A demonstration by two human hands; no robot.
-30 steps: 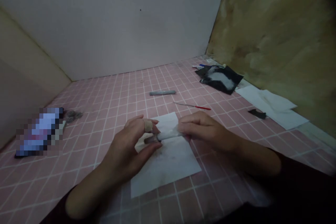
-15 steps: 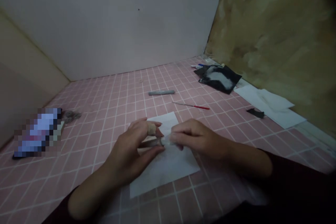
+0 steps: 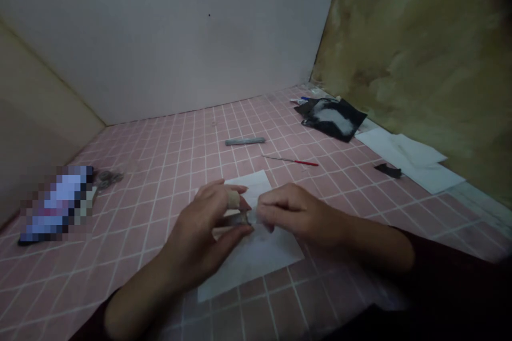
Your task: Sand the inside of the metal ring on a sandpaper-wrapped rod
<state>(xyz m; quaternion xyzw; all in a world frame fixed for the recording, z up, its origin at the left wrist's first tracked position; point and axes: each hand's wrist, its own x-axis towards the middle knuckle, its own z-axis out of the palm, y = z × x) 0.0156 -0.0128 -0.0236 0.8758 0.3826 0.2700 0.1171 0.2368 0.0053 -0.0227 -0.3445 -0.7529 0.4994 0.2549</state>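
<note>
Closer now: my right hand (image 3: 300, 213) has moved in toward my left hand (image 3: 196, 229), the two nearly meeting and clamped on a small pale rolled piece (image 3: 248, 217), which sits between them, just above a white paper sheet (image 3: 260, 264) on a pink tiled surface (image 3: 132, 213).

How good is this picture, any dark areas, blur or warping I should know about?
In the head view, the light is dim, with the corners and the dark sleeve fading into shadow; wide-angle warping bends the pink tile grid; a pixelated patch hides something at left; the small item between the left hand and right hand looks soft.
</note>
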